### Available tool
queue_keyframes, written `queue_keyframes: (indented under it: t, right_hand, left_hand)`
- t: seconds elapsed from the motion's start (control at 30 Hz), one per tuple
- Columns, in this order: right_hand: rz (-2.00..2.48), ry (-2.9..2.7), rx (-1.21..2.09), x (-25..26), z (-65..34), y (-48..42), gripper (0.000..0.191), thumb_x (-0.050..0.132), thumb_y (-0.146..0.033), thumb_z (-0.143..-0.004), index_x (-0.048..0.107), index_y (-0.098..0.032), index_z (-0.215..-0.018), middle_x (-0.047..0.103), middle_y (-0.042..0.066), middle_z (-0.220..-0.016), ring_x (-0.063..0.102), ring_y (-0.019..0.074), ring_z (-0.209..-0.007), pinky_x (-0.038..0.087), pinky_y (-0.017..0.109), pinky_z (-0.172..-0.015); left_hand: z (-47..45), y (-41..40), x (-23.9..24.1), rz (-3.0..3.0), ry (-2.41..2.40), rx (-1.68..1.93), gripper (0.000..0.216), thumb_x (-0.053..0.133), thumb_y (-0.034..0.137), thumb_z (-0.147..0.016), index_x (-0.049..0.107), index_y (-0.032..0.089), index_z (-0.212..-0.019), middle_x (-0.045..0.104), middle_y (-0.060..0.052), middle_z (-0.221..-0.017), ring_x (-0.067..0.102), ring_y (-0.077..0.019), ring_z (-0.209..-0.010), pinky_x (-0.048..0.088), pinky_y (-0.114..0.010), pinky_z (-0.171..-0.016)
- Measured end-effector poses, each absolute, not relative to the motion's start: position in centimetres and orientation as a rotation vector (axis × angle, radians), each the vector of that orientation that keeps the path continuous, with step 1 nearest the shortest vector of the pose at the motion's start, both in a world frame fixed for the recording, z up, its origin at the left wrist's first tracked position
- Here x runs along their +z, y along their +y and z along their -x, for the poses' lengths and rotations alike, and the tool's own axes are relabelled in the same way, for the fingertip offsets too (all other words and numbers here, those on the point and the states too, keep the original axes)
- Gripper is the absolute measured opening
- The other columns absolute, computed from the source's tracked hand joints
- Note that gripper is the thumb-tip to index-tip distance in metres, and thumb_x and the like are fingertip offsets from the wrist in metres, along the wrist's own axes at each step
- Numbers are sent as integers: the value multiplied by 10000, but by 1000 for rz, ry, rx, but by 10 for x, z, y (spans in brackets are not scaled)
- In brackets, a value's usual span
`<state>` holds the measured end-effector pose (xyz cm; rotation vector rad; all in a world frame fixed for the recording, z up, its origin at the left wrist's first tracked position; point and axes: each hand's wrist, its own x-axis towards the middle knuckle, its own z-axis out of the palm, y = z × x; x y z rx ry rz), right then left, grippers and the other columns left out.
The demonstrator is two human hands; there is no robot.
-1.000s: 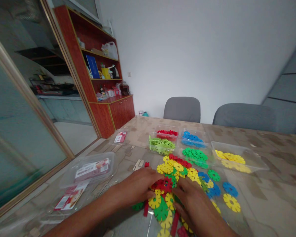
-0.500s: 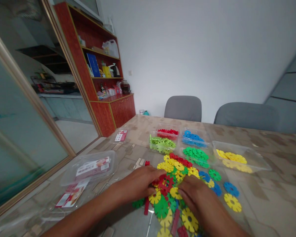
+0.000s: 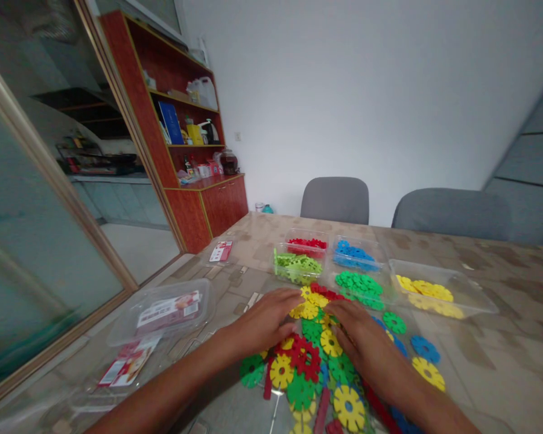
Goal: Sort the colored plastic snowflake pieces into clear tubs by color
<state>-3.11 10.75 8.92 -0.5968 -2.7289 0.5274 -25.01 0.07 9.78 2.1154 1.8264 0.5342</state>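
A loose heap of plastic interlocking discs, with a yellow disc (image 3: 349, 407), a green disc (image 3: 300, 390) and a red piece (image 3: 305, 357) among them, lies on the table in front of me. My left hand (image 3: 271, 316) reaches in from the left, fingers stretched over the heap's far left part, thumb apart. From the right, my right hand (image 3: 361, 331) rests across the heap with its fingers extended and slightly bent. Both hands touch the pieces near some yellow discs (image 3: 308, 310). My palms and fingers hide part of the heap.
Behind the heap stand clear tubs of red pieces (image 3: 306, 246), light green pieces (image 3: 296, 265), blue discs (image 3: 353, 255), green discs (image 3: 359, 286) and yellow discs (image 3: 425, 288). Labelled clear lids (image 3: 163, 310) lie at left. Loose blue (image 3: 425, 348) and green discs (image 3: 394, 322) lie at right.
Both hands have moved away from me across the heap, to its far part. More of the red piece and the near discs shows now.
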Motion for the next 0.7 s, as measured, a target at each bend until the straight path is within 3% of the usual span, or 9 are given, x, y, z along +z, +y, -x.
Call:
queue_keyframes:
  t: [0.1,0.23,0.33,0.5,0.6,0.7]
  right_hand:
    - [610,-2832,393,92,48,111,458,405,-111,-939,501,-61,-1384,536,188,-1431,478,279,-1316,344,454,-1126]
    - [658,-2869,342,94,70,113,410,430,-94,-918,588,-36,-1291,603,216,-1328,516,339,-1244,372,493,-1076]
    - [675,-2877,344,95,76,112,293,473,-121,-916,679,-88,-1122,668,186,-1153,562,350,-1128,412,500,-1002]
    - [609,-2913,457,94,55,108,201,546,-109,-871,694,-174,-989,681,106,-1037,616,274,-1013,485,382,-876]
    - [531,-2818,642,89,33,111,220,520,-169,-912,681,-218,-1054,681,83,-1078,619,241,-1043,487,363,-903]
    - [579,-2744,663,84,19,113,333,557,-207,-886,638,-206,-1208,655,126,-1214,590,280,-1144,466,421,-966]
  left_hand:
    - [251,10,87,-2110,1817,414,622,612,187,-894,387,171,-1474,359,-171,-1556,292,-301,-1450,173,-557,-1186]
    - [253,11,82,-2086,1798,409,601,611,129,-889,417,234,-1449,451,-137,-1502,372,-290,-1409,106,-633,-1167]
    - [255,9,87,-2122,1817,439,479,665,185,-882,540,251,-1339,570,-121,-1384,471,-286,-1320,132,-594,-1166]
    - [253,6,96,-2261,1652,466,236,617,262,-916,653,223,-1146,693,-83,-1091,607,-250,-1076,357,-404,-1056]
    - [252,4,98,-2304,1565,497,193,521,256,-964,667,220,-1085,695,-76,-1028,615,-233,-1027,405,-337,-975]
    - [251,3,97,-2314,1534,536,225,487,301,-991,682,189,-980,693,-84,-973,623,-227,-979,415,-320,-933]
